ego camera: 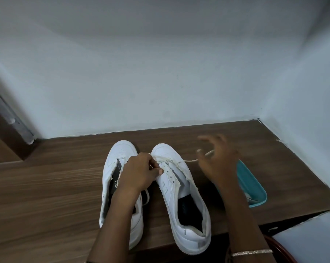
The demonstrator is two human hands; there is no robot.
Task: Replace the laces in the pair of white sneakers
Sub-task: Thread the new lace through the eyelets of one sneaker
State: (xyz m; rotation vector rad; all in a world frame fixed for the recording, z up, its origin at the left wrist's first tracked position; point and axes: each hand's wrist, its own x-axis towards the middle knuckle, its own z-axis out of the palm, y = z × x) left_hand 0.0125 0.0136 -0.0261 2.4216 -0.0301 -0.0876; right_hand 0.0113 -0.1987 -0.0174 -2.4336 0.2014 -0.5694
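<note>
— Looking down, what do we have on the brown wood-grain table (46, 186)?

— We have two white low-top shoes side by side near its front edge: the left sneaker (120, 150) and the right sneaker (166, 151). Each lies lengthwise away from us, toe toward the pale wall and heel toward us. The right sneaker's heel sits at the table's edge.

— And our hands?

— Our left hand (139, 171) reaches across the left sneaker and pinches the flat off-white lace (190, 160) between thumb and forefinger, at the right sneaker's eyelets nearest the toe.

— Where does the lace run?

— It runs almost straight rightward from those eyelets to our right hand (217, 162), which hovers beside the toe, fingers spread and blurred. We cannot tell whether it grips the lace or the lace only passes its fingers.

— Anything else?

— A teal plastic tray (253, 185) sits just right of the right sneaker, partly under that arm, and a thin silver bracelet (252, 252) circles the right wrist.
</note>
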